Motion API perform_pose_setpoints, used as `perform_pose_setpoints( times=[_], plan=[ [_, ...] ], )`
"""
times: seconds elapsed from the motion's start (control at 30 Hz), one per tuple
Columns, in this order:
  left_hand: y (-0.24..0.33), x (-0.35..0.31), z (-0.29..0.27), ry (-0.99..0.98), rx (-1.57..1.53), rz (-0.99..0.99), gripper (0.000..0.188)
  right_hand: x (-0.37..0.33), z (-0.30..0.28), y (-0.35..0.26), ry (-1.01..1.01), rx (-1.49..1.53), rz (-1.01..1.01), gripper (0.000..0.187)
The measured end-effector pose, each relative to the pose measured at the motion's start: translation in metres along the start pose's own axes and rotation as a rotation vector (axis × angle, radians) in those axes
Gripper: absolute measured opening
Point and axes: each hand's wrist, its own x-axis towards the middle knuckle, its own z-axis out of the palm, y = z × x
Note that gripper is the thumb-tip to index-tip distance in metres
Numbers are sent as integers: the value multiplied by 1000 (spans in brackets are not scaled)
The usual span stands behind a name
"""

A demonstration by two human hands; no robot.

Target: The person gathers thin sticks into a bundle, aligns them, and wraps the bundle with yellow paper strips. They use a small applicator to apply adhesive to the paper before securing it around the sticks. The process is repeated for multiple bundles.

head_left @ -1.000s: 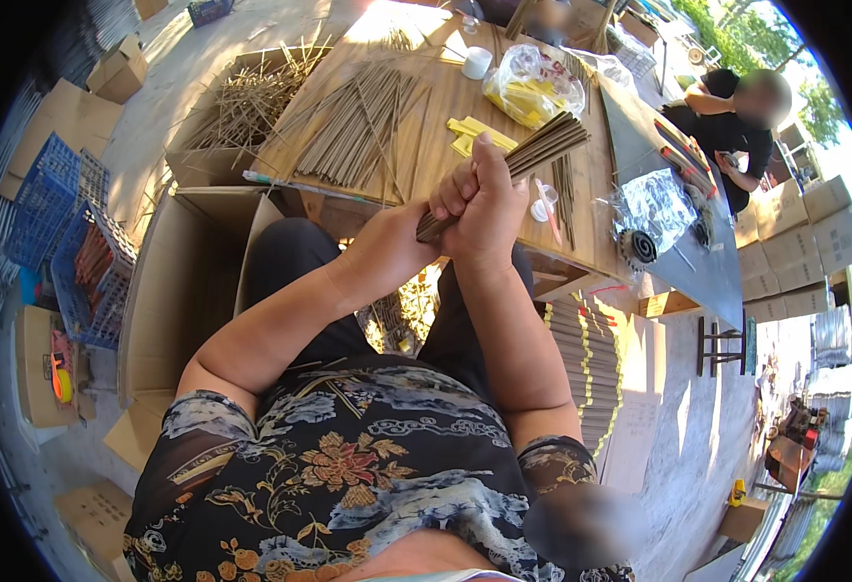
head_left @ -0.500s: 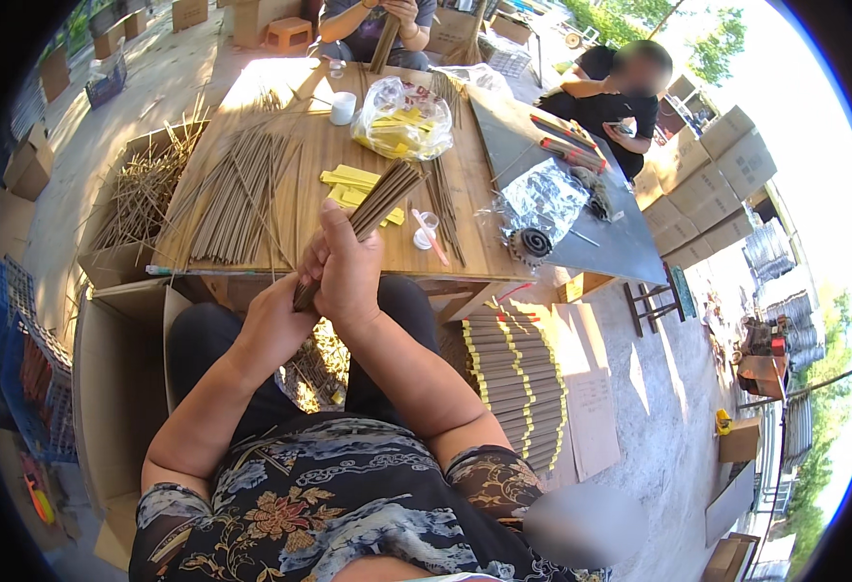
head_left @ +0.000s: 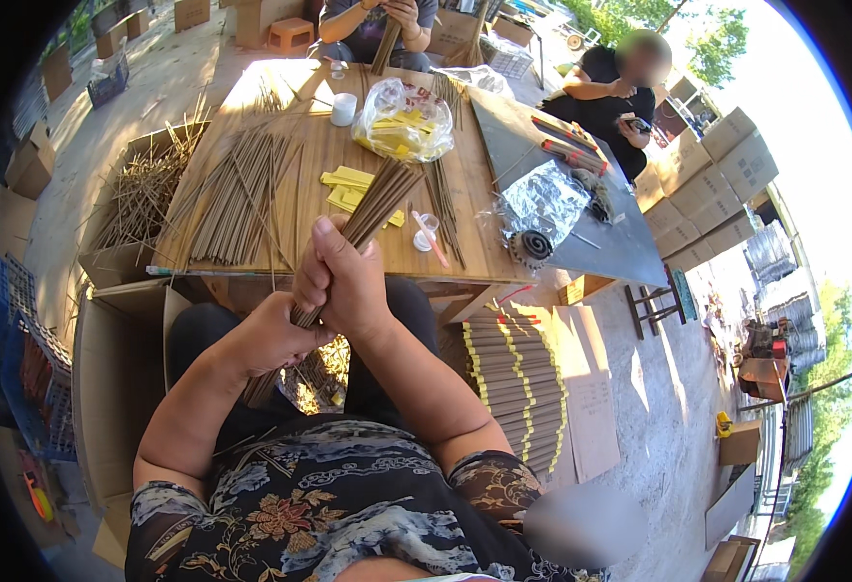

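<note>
A bundle of thin brown sticks (head_left: 383, 202), which look like incense sticks, slants up and to the right in front of my body. Higher on it, my right hand (head_left: 345, 283) is wrapped round the bundle with the thumb on top. My left hand (head_left: 275, 335) grips it just below, touching the right hand. The lower ends come out beneath my left hand, over my lap. Beyond the bundle's top, yellow paper strips (head_left: 348, 181) lie on the wooden table (head_left: 324, 145). Loose brown sticks (head_left: 241, 199) are spread on the table to the left.
A clear bag (head_left: 404, 118) of yellow strips, a white cup (head_left: 343, 109) and a small tub (head_left: 426, 235) stand on the table. Boxes (head_left: 120, 388) flank my left. Banded bundles (head_left: 513, 388) lie on cardboard at right. Two people sit across and at far right.
My left hand has shifted slightly down and left, so more of the bundle's lower end shows. The bundle's top stands a little more upright. The person at far right has changed pose.
</note>
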Motion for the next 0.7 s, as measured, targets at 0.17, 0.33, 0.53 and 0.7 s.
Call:
perform_pose_setpoints(
  times=[0.17,0.33,0.53,0.7],
  plan=[
    [-32,22,5,262,115,255,12,5,-4,9,169,-10,-64,27],
    [-35,27,6,322,184,221,15,6,-2,10,262,-55,-92,26],
    [-36,25,16,549,286,353,23,9,-5,12,297,-75,-123,25],
    [-44,29,15,581,250,488,26,11,2,12,345,-111,-139,25]
  ],
)
